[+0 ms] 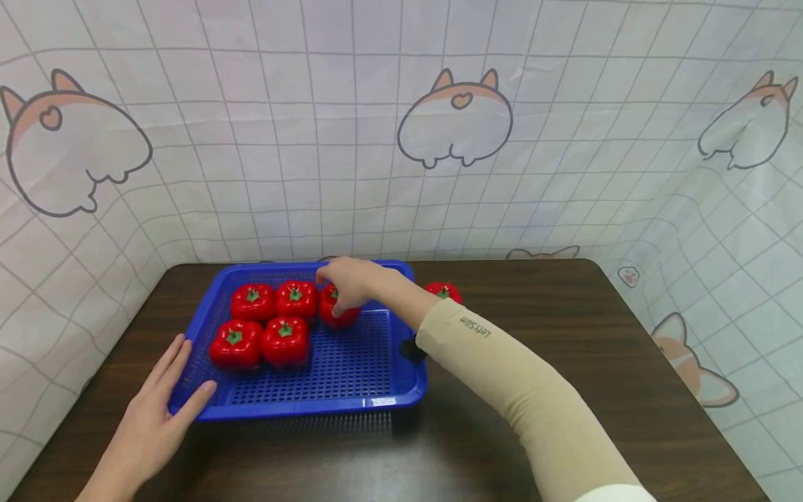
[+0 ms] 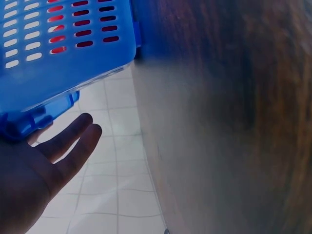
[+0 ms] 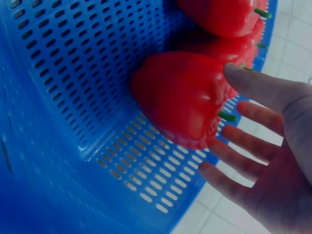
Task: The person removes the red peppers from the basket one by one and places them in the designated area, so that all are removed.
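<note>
Your left hand [image 1: 153, 418] lies nearest you, flat on the dark brown wooden table [image 1: 564, 335] with its fingers straight and relaxed against the near left corner of the blue perforated plastic tray [image 1: 376, 408]; it presses the rim rather than gripping it. The left wrist view shows the same: straight fingers [image 2: 68, 139] under the tray's corner, holding nothing.

Your right hand [image 1: 351, 279] reaches across to the tray's far edge, over the glossy red plastic bell pepper [image 1: 339, 314] that ends the far row. From the head view you cannot tell whether it is pinching the pepper. The right wrist view shows the fingers [image 3: 243, 165] spread and fairly straight, the thumb tip touching the pepper's shoulder near its green stem [image 3: 226, 117], so the hand looks open around the pepper, not clamped on it.

That pepper sits on the tray floor, directly below and just nearer you than your right palm, stem up, so its axis runs vertical. It lies just beside the next pepper [image 1: 297, 298] in the far row, with two more peppers [image 1: 285, 341] in the row nearer you. One further red pepper [image 1: 443, 291] stands on the table outside the tray's far right corner, much nearer your right hand than your left.
</note>
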Demonstrator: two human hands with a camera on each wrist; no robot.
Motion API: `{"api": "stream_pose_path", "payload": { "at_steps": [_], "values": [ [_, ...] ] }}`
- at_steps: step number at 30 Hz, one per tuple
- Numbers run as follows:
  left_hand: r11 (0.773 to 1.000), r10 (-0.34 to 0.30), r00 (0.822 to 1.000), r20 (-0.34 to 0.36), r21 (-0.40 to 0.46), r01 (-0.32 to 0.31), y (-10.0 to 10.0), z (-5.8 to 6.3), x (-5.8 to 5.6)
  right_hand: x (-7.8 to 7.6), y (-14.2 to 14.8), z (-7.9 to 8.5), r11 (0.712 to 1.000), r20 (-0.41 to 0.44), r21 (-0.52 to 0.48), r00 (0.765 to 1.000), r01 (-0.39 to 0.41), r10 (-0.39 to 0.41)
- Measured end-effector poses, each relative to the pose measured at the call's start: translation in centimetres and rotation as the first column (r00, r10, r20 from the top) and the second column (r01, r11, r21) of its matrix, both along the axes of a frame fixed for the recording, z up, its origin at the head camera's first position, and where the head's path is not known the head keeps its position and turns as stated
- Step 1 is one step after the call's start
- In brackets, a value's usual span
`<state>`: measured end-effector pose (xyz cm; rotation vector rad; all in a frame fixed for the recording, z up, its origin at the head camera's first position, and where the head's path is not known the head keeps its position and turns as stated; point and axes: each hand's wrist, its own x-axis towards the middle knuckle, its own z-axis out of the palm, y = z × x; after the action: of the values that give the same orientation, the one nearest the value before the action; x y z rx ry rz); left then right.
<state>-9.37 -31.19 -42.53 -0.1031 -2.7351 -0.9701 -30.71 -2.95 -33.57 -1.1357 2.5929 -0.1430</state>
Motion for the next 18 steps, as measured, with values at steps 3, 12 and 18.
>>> {"api": "stream_pose_path", "payload": {
  "at_steps": [3, 12, 18],
  "values": [
    [1.0, -0.002, 1.0, -0.002, 0.003, 0.002, -0.2, 0.0, 0.0, 0.2, -0.4, -0.4, 0.999, -0.012, 0.025, 1.0, 0.02, -0.02],
    [1.0, 0.0, 1.0, -0.005, 0.002, 0.0, -0.2, -0.1, -0.1, 0.9, -0.8, -0.8, 0.995, -0.048, 0.089, 0.998, 0.037, -0.032],
    [1.0, 0.004, 1.0, -0.007, 0.004, -0.004, -0.1, -0.1, -0.1, 1.1, -1.0, -0.8, 0.99, -0.087, 0.128, 0.995, 0.064, -0.053]
  ]
}}
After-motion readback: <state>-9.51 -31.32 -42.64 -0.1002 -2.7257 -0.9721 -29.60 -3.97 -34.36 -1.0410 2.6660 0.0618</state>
